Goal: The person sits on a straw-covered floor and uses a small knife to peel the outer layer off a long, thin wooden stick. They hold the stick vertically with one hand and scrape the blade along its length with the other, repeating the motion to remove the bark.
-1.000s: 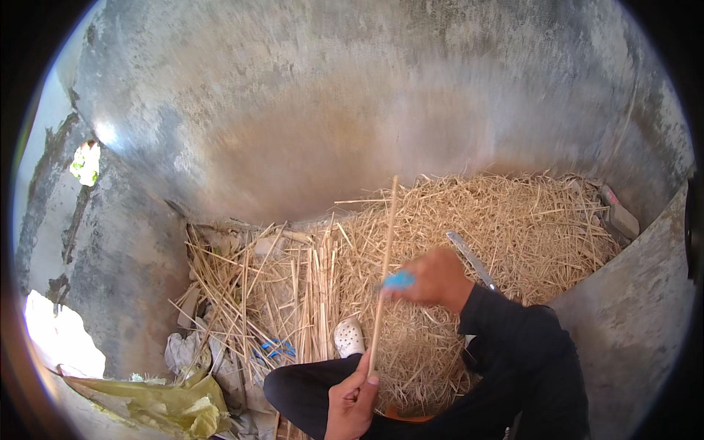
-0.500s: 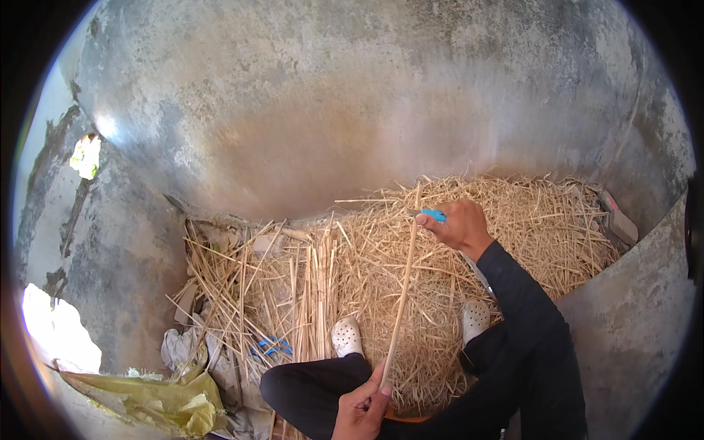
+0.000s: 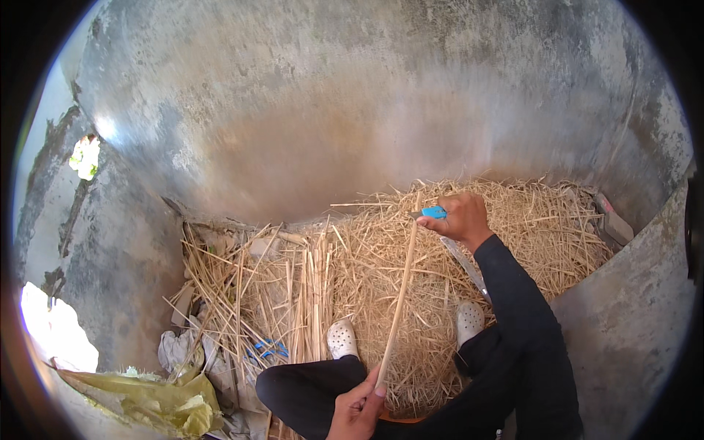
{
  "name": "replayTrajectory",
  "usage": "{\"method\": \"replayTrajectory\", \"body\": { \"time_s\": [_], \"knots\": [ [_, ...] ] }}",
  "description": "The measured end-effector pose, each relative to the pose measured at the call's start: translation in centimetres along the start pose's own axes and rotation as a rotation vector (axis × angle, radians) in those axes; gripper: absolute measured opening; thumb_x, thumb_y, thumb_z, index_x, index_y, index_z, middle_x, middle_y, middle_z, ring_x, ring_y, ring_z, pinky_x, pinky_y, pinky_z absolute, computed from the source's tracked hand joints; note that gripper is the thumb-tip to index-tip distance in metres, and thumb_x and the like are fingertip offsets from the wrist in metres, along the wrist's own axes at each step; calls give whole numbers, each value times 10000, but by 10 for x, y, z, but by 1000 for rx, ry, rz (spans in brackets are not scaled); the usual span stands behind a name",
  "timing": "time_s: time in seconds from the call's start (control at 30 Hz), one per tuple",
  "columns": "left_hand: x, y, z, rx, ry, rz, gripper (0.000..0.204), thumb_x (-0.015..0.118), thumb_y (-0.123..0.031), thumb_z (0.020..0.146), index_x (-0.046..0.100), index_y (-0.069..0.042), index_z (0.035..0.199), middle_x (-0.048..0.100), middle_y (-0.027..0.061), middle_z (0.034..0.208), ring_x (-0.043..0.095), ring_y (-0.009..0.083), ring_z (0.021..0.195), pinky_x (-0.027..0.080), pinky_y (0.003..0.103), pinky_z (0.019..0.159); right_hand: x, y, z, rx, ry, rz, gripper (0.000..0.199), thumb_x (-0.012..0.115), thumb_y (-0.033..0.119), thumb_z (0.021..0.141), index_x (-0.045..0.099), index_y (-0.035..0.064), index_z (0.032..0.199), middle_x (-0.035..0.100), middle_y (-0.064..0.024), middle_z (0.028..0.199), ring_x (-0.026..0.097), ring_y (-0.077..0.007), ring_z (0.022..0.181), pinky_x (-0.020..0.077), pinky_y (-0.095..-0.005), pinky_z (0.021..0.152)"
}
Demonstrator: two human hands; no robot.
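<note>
A long pale strip that looks like split bamboo (image 3: 400, 301) slants up from my lap over the straw-like shavings. Its near end is pinched between the thumb and fingers of my left hand (image 3: 358, 408), low in the view. Toward its far end, my right hand (image 3: 463, 218) is closed around a small blue-handled knife (image 3: 434, 212). The knife's short dark blade lies at the strip's edge; whether it cuts in cannot be made out. Below my right hand, a long grey flat piece (image 3: 466, 264) rests over the shavings, partly hidden by my sleeve.
Pale shavings (image 3: 543, 227) heap up against the concrete wall (image 3: 352, 95). Left of my white clogs lie long strips (image 3: 314, 293) and blue-handled scissors (image 3: 270, 350). A yellowish sheet (image 3: 147, 400) and grey cloth (image 3: 178, 350) are at the lower left, a brick-like block (image 3: 614, 224) far right.
The view has shifted slightly. Both hands keep their grip on the strip and knife, and the blade stays near the strip's far end. More of the grey flat piece shows.
</note>
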State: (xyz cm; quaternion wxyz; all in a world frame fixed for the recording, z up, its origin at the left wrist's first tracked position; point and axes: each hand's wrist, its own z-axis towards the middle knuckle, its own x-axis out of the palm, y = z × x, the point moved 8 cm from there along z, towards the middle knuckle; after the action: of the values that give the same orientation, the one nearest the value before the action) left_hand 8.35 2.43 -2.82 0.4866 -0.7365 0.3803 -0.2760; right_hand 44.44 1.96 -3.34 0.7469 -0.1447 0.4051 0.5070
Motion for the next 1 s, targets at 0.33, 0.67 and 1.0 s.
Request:
{"method": "replayTrajectory", "body": {
  "time_s": [0.33,0.67,1.0],
  "knots": [
    [-27,17,10,-34,-44,-301,450,411,-106,988,348,-14,1423,360,-27,524,344,64,409,349,221,467,6,-53,-19,521,163,296,771,438,719,848,476,47,472,379,-42,436,360,-210,409,285,-411,445],
    [-2,3,26,-55,62,-387,437,391,-148,996,357,-31,1415,334,-22,495,299,79,353,370,234,464,-32,94,-34,-46,169,319,710,528,769,749,643,96,556,478,-52,402,491,-195,341,402,-354,396],
    [-10,6,24,-67,6,-351,443,417,-259,1012,384,-37,1395,320,-33,492,296,70,352,362,228,421,-20,110,-39,-125,177,339,688,541,771,731,558,128,487,476,-38,414,488,-211,353,381,-352,383]
  ]
}}
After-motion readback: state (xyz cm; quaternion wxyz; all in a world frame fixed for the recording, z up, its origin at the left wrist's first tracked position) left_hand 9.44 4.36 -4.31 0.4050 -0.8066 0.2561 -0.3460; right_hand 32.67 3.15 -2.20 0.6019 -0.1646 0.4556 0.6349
